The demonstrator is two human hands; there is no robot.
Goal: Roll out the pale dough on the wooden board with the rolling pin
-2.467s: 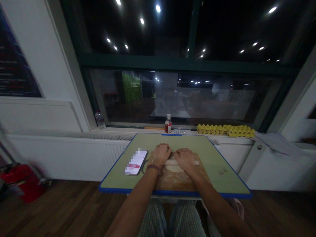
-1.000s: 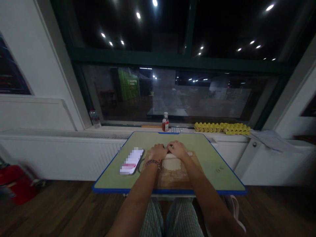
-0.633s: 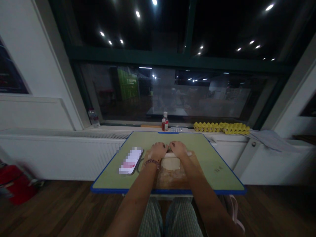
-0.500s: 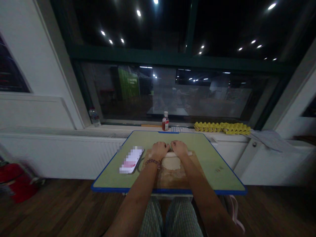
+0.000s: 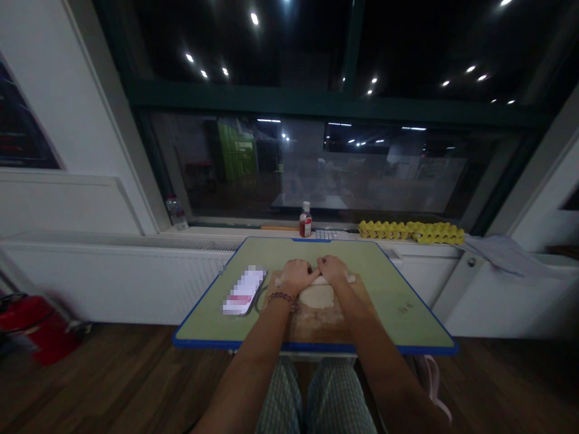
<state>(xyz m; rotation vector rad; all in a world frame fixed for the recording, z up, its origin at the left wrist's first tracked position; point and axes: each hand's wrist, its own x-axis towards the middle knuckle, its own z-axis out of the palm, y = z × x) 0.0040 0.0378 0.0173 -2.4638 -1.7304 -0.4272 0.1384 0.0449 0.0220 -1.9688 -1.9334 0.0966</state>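
Note:
A pale rolling pin (image 5: 320,280) lies crosswise near the far side of a wooden board (image 5: 316,325). My left hand (image 5: 299,275) is closed over its left part, and my right hand (image 5: 333,269) grips it right of the middle, the thumbs close together. Flattened dough (image 5: 317,296) rests on the board just on my side of the pin, between my forearms. Part of the pin is hidden under my hands.
The board lies on a green table (image 5: 398,307) with a blue edge. A phone (image 5: 244,292) is left of the board. On the sill behind stand a small red bottle (image 5: 305,222), yellow egg trays (image 5: 411,231) and a clear bottle (image 5: 177,214). A red fire extinguisher (image 5: 43,331) stands at left.
The view has shifted slightly. My hands stay on the rolling pin, and the thumbs have come nearer each other. The dough remains on the near side of the pin.

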